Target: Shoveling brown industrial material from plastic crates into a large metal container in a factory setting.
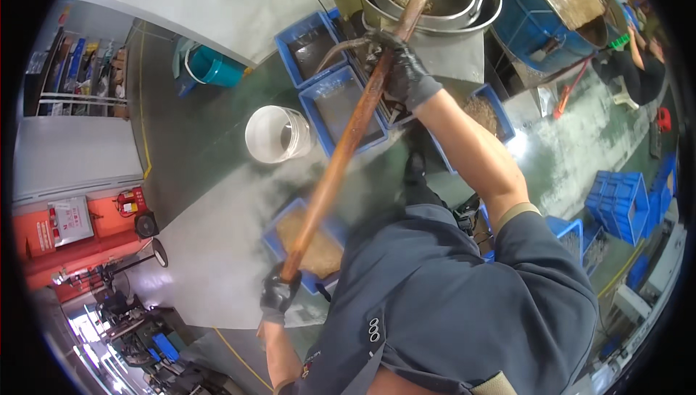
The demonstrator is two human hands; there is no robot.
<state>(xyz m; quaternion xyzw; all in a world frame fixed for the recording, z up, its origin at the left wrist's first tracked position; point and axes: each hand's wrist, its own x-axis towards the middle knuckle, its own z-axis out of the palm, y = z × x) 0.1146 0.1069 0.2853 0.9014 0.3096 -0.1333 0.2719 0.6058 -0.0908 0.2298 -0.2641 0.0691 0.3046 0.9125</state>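
Observation:
A long wooden-handled tool (pixel 346 145) slants across the middle of the view, from low left up to the top edge. My left hand (pixel 280 295), in a black glove, is closed round its lower end. Farther up the pole my right hand (pixel 400 69), gloved black and grey, grips it with the arm stretched out. The tool's metal socket reaches over a round metal bowl (pixel 475 14) set inside a wider metal pan (pixel 494 5). Its working end is cut off at the top, so its kind cannot be told. A curved hose or bar (pixel 337 52) lies beside the right hand.
Blue bins (pixel 308 89) stand below the bowl, beside a white bucket (pixel 272 134). Another blue bin (pixel 330 279) with tan contents sits near my left hand. A teal bucket (pixel 214 67) is at left, a blue drum (pixel 533 29) at right. A person (pixel 638 69) crouches far right.

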